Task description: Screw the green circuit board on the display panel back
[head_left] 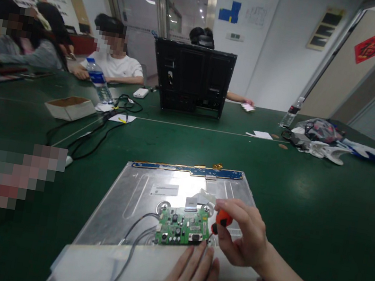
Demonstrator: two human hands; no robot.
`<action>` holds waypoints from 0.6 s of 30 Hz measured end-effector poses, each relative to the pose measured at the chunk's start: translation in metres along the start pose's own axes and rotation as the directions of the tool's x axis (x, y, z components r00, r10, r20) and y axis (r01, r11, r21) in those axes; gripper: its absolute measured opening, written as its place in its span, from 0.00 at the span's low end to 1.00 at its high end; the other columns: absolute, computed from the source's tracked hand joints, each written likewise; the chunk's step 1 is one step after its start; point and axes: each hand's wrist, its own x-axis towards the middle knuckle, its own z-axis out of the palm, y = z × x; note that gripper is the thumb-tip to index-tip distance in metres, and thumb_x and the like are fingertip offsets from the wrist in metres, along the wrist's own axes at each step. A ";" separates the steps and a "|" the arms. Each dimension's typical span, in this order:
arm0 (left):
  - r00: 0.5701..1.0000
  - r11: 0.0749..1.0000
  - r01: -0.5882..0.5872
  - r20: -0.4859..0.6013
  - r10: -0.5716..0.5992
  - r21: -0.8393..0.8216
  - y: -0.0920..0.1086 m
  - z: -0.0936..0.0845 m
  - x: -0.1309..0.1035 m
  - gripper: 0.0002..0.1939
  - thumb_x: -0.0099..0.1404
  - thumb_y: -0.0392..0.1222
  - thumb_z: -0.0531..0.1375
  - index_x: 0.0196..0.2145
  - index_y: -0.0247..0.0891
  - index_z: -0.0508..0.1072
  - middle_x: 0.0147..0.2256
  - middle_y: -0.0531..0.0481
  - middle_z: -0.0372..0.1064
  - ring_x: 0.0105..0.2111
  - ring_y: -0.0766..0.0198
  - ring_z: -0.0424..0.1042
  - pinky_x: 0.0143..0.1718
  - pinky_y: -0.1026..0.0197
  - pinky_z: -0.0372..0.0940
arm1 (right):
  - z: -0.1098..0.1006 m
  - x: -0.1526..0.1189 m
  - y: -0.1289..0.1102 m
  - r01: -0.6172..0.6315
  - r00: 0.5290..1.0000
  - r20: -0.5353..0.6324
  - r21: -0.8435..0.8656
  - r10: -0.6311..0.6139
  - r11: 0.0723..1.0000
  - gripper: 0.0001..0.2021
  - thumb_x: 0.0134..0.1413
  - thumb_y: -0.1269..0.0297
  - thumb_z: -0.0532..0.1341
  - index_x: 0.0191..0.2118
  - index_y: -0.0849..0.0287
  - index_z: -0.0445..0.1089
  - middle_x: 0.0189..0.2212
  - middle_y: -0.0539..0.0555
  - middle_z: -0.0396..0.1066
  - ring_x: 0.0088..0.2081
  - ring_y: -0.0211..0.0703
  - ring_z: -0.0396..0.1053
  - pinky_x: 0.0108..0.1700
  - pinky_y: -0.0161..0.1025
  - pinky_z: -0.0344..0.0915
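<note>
A flat metal display panel (126, 207) lies on the green table, with a green circuit board (182, 226) on it and grey cables (136, 242) leading off the board's left side. My right hand (243, 234) grips a red and black screwdriver (224, 217), its tip at the board's lower right corner. Just below the board, my left hand (189, 275) lies on the panel's pale front strip with fingers stretched out, fingertips by the board's lower edge. A blue strip board (188, 169) runs along the panel's far edge.
Beyond the panel stands a black monitor casing (194, 79). Black cables (97, 132), an open box (70, 109) and a water bottle (99, 81) are at the left. Another bottle (292, 112) and plastic bags (321, 134) are at the back right. People sit across the table.
</note>
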 end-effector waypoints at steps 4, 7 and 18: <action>1.000 1.000 0.003 -0.011 -0.003 -0.007 0.001 0.000 0.000 0.30 0.69 0.58 0.50 0.55 0.29 0.65 0.52 0.37 0.67 0.51 0.47 0.67 0.56 0.48 0.51 | 0.002 -0.005 0.003 0.011 1.000 -0.026 -0.017 -0.011 1.000 0.20 0.53 0.74 0.56 0.53 0.60 0.60 0.28 0.50 0.70 0.28 0.38 0.69 0.29 0.33 0.66; 1.000 1.000 -0.001 0.001 0.001 -0.013 0.001 0.001 -0.001 0.30 0.69 0.58 0.50 0.56 0.28 0.64 0.53 0.35 0.66 0.52 0.46 0.66 0.56 0.48 0.51 | 0.004 -0.009 0.005 0.018 0.999 -0.028 -0.032 -0.019 0.999 0.18 0.54 0.71 0.57 0.52 0.59 0.60 0.27 0.49 0.69 0.26 0.37 0.67 0.26 0.33 0.64; 1.000 1.000 0.008 0.005 -0.008 -0.020 0.001 0.001 0.000 0.31 0.68 0.60 0.50 0.55 0.29 0.64 0.53 0.35 0.66 0.52 0.47 0.66 0.55 0.49 0.52 | 0.000 -0.002 0.003 0.029 1.000 0.001 0.023 -0.029 0.999 0.19 0.55 0.72 0.52 0.53 0.62 0.60 0.30 0.52 0.70 0.28 0.38 0.69 0.28 0.34 0.67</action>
